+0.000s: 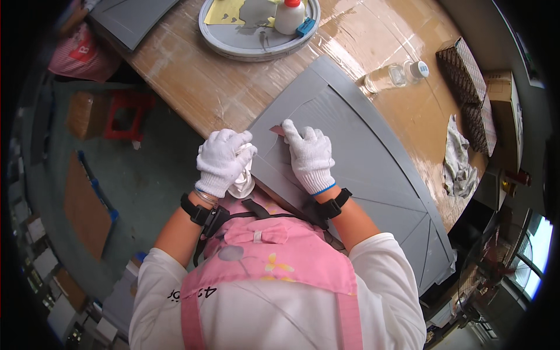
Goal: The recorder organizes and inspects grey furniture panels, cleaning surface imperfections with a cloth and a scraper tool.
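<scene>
A large grey panel [356, 157] with a curved outer edge and thin lines across its face lies at the table's near side, in front of me. My left hand [223, 160], in a white knit glove, is closed around a crumpled white cloth [244, 179] at the panel's left edge. Over the panel's left part is my right hand [309, 153], gloved the same way. Its fingers grip a small reddish-brown piece, perhaps sandpaper [277, 130], whose tip sticks out to the left against the grey surface.
On the film-covered table [192, 76] stands a round grey tub lid [256, 56] with a white red-capped bottle [290, 16]. A clear bottle [396, 76] lies beyond the panel, near a crumpled rag [458, 163] and patterned boxes [466, 70]. Another person [81, 55] is at the far left, near a red stool [128, 111].
</scene>
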Tool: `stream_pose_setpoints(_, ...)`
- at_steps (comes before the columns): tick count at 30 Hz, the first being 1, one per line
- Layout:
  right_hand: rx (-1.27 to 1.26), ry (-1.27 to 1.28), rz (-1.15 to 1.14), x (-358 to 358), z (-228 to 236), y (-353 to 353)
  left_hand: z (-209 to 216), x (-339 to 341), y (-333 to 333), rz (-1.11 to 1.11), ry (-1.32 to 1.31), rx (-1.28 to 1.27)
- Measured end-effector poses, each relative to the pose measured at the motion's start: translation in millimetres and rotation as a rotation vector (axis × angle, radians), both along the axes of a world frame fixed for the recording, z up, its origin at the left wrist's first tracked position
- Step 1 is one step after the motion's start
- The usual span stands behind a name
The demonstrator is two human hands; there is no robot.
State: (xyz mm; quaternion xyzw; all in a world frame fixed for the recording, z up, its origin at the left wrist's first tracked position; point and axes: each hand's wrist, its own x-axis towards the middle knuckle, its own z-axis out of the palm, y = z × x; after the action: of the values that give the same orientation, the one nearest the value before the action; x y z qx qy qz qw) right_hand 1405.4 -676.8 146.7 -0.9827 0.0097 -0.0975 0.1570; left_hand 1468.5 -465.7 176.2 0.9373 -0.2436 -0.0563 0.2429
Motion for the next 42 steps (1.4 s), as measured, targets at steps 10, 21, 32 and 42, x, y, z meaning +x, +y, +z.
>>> stream_pose_setpoints(10,-0.027,-0.03,-0.097,6,-6,-6,-7,-2,6,-0.005,-0.024,-0.083)
stream_pose_setpoints(21,-0.019,0.003,-0.018,-2,-22,-12,-18,-7,18,-0.048,-0.004,0.013)
stream_pose_setpoints(32,-0.027,-0.033,0.016,-5,-43,-5,-44,-16,35,0.049,0.026,-0.048)
stream_pose_setpoints(42,-0.033,-0.035,0.006,-3,-45,4,-42,-18,35,0.04,0.032,-0.014)
